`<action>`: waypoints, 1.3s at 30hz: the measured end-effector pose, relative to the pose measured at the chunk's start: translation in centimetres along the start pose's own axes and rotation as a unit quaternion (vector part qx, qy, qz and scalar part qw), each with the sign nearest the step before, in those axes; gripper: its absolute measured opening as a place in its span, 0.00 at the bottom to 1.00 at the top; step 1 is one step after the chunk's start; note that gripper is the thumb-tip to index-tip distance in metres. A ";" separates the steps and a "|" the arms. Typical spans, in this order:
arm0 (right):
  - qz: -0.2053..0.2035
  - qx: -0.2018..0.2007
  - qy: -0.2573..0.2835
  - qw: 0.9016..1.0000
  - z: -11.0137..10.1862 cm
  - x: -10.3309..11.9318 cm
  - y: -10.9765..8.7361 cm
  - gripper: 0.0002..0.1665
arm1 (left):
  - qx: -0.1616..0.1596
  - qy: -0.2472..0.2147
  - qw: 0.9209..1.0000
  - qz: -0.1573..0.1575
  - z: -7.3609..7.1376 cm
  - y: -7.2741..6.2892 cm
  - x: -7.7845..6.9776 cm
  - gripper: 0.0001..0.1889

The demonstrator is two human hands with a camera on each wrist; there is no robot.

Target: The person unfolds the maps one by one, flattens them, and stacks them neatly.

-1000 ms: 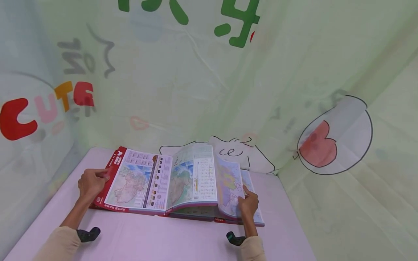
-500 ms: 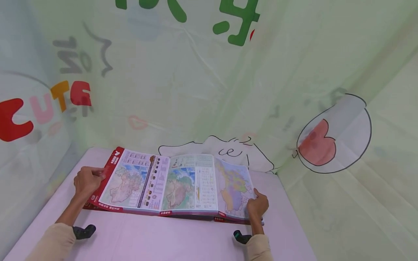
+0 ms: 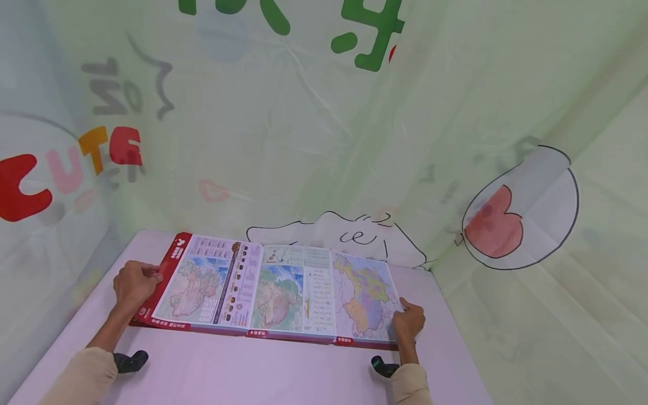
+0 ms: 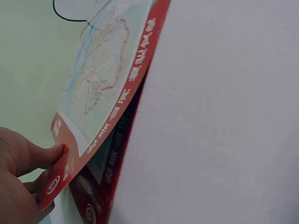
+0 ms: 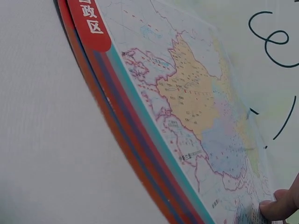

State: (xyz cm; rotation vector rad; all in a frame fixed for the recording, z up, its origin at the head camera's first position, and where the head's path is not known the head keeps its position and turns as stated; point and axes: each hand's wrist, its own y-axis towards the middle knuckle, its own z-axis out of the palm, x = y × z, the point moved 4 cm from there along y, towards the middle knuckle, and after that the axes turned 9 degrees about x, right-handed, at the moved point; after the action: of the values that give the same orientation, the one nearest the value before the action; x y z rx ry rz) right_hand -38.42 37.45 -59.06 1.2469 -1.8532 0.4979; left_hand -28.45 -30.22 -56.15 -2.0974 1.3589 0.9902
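A wide fold-out map [image 3: 280,295] with three panels lies spread on the table, printed with maps, tables and Chinese text, with red borders on the left and bottom. At its left edge my left hand [image 3: 134,284] pinches the red border between thumb and fingers. In the left wrist view, that corner of the map [image 4: 100,84] is lifted off a second red-edged sheet [image 4: 110,172] beneath. My right hand [image 3: 409,319] grips the right edge, its thumb [image 5: 275,205] on top of the last panel. Several coloured layers [image 5: 135,149] show stacked along the front edge there.
The table [image 3: 243,371] has a pale pink-lilac cover and extends in front of the map. A printed pale green curtain [image 3: 283,140] hangs close behind it and along both sides. Each wrist wears a black device [image 3: 130,361].
The right and middle panels, raised and curved a second ago, now lie nearly flat. My right hand has moved right with the edge; my left hand has shifted slightly left, still holding the border.
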 end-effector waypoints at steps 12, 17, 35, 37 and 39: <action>-0.008 0.006 -0.003 1.000 0.3 -1.8 1.1 0.33 | -0.029 0.026 0.999 0.004 0.1 0.0 0.4 0.20; -0.003 0.010 -0.009 1.000 0.4 -1.4 0.9 0.31 | -0.044 0.040 0.998 0.008 0.1 -0.1 0.7 0.20; 0.078 -0.003 -0.022 0.997 0.1 -1.4 0.3 0.38 | -0.057 0.051 0.997 0.001 1.1 0.4 0.6 0.21; 0.090 0.005 -0.010 0.996 0.4 -1.5 0.4 0.41 | -0.062 0.053 0.997 0.004 0.9 0.6 0.2 0.22; 0.093 0.007 -0.007 0.996 0.8 -1.8 0.6 0.42 | -0.065 0.048 0.997 0.006 0.5 0.5 -0.3 0.23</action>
State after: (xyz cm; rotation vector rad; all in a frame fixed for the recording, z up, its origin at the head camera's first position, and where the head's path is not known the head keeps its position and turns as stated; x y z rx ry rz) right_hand -39.01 38.22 -60.88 1.0953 -1.9917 0.6031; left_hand -29.19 -29.88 -56.23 -2.2607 1.3890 1.0212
